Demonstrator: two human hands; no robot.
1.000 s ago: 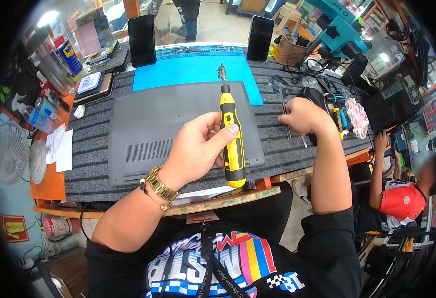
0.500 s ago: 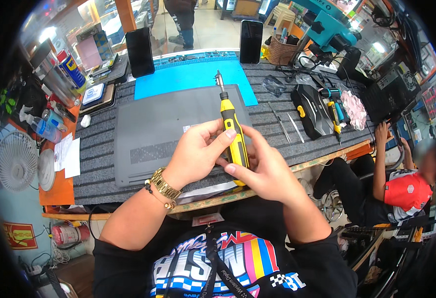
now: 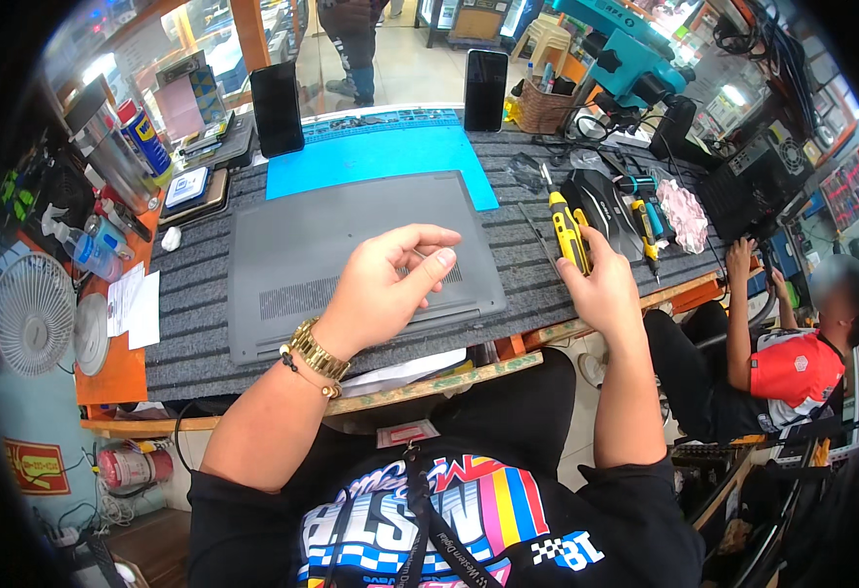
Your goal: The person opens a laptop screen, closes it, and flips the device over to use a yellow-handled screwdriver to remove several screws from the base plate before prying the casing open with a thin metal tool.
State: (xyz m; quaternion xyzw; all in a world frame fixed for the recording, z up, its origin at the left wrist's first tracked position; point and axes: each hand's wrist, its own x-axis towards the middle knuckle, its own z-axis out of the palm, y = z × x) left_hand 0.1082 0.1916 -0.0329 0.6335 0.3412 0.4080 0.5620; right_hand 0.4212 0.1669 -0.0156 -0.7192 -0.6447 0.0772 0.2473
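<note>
A dark grey laptop (image 3: 322,235) lies underside up on the ribbed mat, its vent grille toward me. Over its right part hovers my left hand (image 3: 395,279), fingers loosely curled and parted, with nothing held. My right hand (image 3: 606,284) grips a yellow-and-black electric screwdriver (image 3: 566,233), its tip pointing away from me. This tool is beside a black case (image 3: 601,201) on the right of the mat. Next to the case lie another yellow-and-black tool (image 3: 646,235) and a crumpled pinkish cloth or tissue (image 3: 682,216). Tweezers (image 3: 535,227) are partly hidden behind my right hand.
A blue mat (image 3: 381,162) lies beyond the laptop, with two phones (image 3: 275,108) standing at its far corners. Bottles (image 3: 92,257) and a white fan (image 3: 33,314) stand left. A teal microscope (image 3: 630,59) is at the far right. A co-worker (image 3: 792,363) sits at right.
The electric screwdriver has moved right, from between both hands above the laptop to beside the black case, in my right hand. My left hand has let go of it and stays over the laptop.
</note>
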